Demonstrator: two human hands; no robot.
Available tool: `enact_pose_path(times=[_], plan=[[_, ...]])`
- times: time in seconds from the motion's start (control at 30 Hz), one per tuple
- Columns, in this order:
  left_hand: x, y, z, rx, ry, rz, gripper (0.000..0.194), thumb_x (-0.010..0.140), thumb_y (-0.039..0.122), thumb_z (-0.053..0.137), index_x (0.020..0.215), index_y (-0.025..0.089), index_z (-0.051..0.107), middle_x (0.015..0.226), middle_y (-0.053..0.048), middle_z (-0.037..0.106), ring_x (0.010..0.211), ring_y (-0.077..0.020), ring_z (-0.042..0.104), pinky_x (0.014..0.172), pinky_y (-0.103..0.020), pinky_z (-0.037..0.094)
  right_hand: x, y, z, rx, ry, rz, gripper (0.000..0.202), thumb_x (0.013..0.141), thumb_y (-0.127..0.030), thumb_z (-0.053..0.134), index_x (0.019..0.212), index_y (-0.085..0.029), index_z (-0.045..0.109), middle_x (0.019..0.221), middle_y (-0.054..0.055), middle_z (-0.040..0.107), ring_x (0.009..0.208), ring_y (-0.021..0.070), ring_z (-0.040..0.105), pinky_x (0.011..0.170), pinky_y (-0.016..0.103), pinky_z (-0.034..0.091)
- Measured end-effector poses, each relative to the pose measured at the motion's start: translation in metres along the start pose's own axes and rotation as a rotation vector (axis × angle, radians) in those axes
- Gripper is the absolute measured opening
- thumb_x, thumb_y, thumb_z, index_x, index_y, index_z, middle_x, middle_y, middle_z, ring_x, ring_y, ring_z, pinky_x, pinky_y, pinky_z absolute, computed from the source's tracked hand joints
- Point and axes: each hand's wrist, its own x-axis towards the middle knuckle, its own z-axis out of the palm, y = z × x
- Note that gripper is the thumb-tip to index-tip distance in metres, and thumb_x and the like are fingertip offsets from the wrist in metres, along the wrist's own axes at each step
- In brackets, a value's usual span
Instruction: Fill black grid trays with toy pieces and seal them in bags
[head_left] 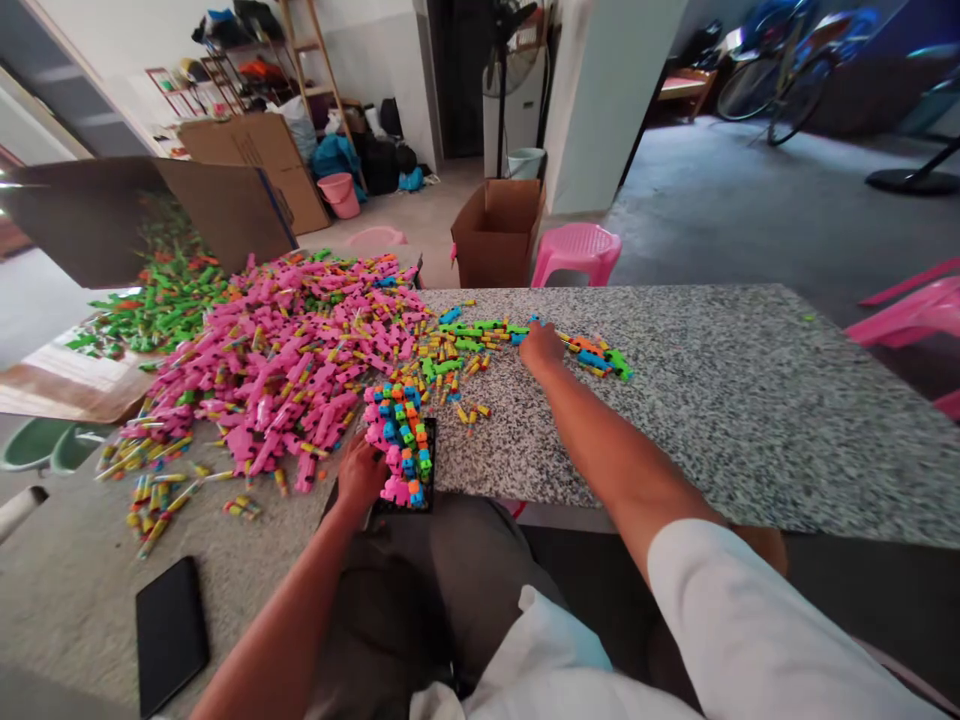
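Note:
My left hand rests at the left side of a black tray, next to rows of pink, blue, green and orange toy pieces standing on it. Its fingers are partly hidden by shadow and the pieces. Out over the speckled tabletop, my right hand reaches down onto a line of small coloured pieces, its fingertips too small to make out. Green pieces lie to its left, and blue, orange and green ones to its right. A large heap of pink pieces covers the table left of the tray.
Green pieces spill from a cardboard box at the back left. A black phone lies at the lower left. Beyond the speckled table stand an open carton and a pink stool.

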Motion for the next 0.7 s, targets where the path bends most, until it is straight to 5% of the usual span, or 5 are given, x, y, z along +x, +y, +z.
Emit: enact_pose_path(times=[0.13,0.3,0.5,0.7], plan=[[0.0,0.003,0.0,0.023,0.026,0.001,0.023,0.088,0.026,0.057,0.09,0.018,0.079,0.109,-0.015,0.078,0.121,-0.0332,0.066,0.105,-0.044,0.053,0.013,0.023,-0.001,-0.128,-0.077,-0.094,0.04,0.101,-0.024,0.052,0.139,-0.017,0.065,0.145,0.022,0.054,0.114,0.0329,0.066,0.096,0.041,0.053],[0.0,-0.002,0.004,0.017,0.051,0.041,0.026,0.089,0.026,0.058,0.1,0.02,0.08,0.116,-0.014,0.078,0.126,-0.0337,0.065,0.109,-0.044,0.051,-0.006,0.029,-0.001,-0.196,-0.126,-0.248,0.038,0.102,-0.027,0.049,0.132,-0.016,0.071,0.134,0.021,0.064,0.114,0.0339,0.067,0.096,0.042,0.054],[-0.001,-0.004,0.007,0.001,0.062,0.037,0.03,0.092,0.028,0.058,0.112,0.021,0.08,0.127,-0.013,0.076,0.128,-0.0316,0.065,0.11,-0.045,0.052,-0.018,0.007,-0.018,-0.247,-0.206,-0.266,0.042,0.103,-0.035,0.051,0.126,-0.01,0.075,0.129,0.025,0.067,0.114,0.0354,0.068,0.095,0.041,0.055],[-0.001,-0.006,0.008,-0.007,0.066,0.053,0.028,0.092,0.027,0.061,0.11,0.02,0.08,0.128,-0.013,0.076,0.132,-0.0318,0.062,0.114,-0.045,0.05,-0.008,-0.013,-0.015,-0.254,-0.226,-0.547,0.051,0.104,-0.021,0.044,0.151,-0.029,0.061,0.144,0.015,0.062,0.121,0.0294,0.066,0.099,0.036,0.051]])
